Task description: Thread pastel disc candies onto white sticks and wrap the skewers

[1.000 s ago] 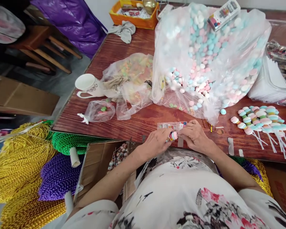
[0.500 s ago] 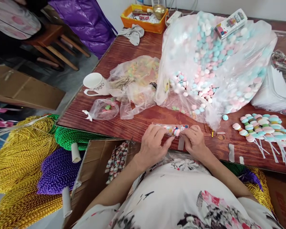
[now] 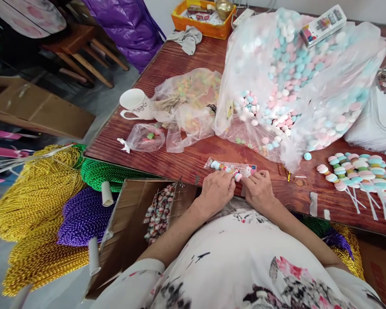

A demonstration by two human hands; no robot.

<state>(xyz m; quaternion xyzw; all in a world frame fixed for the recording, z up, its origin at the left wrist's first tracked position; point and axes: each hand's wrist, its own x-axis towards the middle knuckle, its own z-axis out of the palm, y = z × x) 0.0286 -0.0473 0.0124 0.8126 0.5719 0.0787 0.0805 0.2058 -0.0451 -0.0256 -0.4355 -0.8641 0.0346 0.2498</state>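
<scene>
Since the earlier frame, the left hand (image 3: 217, 189) has closed over the candy skewer (image 3: 215, 165), with pastel pieces showing beyond its knuckles. Left to right, a white mug (image 3: 137, 104) stands well left of the large candy bag (image 3: 244, 56), and a smaller plastic bag (image 3: 193, 122) lies just beside that large bag. In front of it, on the worktop (image 3: 193, 167), the skewer lies along a printed wrapper (image 3: 252, 168); the left fingers clamp its middle. The right hand's (image 3: 259, 189) fingers curl at the wrapper's right end, their pinch hidden. Right-front of the large bag lie clustered marshmallow skewers (image 3: 360, 169).
</scene>
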